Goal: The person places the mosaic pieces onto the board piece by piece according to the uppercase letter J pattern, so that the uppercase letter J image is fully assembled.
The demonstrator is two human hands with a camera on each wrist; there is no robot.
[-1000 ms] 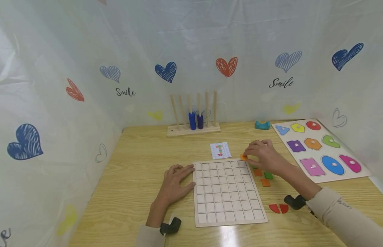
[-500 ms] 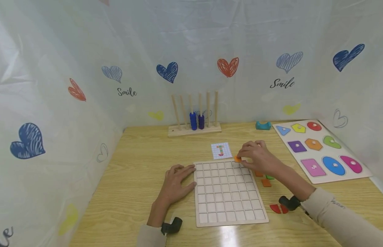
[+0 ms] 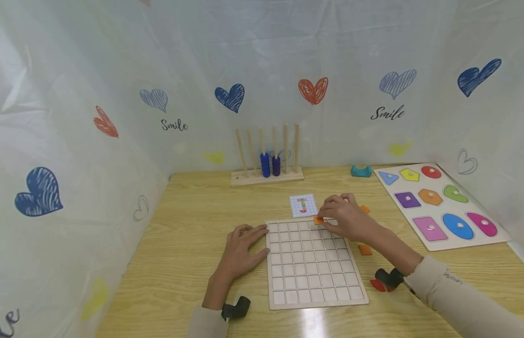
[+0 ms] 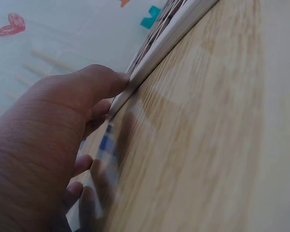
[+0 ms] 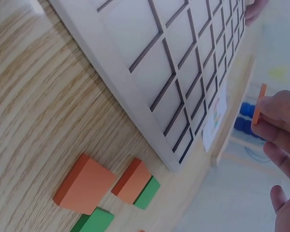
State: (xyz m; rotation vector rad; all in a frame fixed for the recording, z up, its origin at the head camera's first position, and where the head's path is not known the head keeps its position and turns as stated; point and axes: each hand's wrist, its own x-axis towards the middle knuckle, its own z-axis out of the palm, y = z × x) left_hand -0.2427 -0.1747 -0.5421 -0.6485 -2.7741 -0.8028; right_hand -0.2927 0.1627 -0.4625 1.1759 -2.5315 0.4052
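A pale grid board (image 3: pixel 305 269) lies on the table, its cells bare. My left hand (image 3: pixel 241 251) rests at its left side, the thumb and a fingertip touching the edge; the left wrist view shows the thumb against the board's rim (image 4: pixel 166 46). Over the top row, my right hand (image 3: pixel 348 218) pinches an orange square tile (image 3: pixel 318 220), seen edge-on between thumb and finger in the right wrist view. Just behind the board lies a card (image 3: pixel 296 207) printed with a coloured J shape.
Right of the board lie loose orange tiles (image 5: pixel 87 186), green tiles (image 5: pixel 94 221) and red quarter-round pieces (image 3: pixel 376 285), partly hidden by the right arm. A peg stand (image 3: pixel 267 176) with blue and purple rings stands behind. A shape puzzle (image 3: pixel 439 206) and a teal block (image 3: pixel 361 172) are farther right.
My right hand has moved left with the orange tile, from the board's upper right corner to above its top row. The left hand stays in place.
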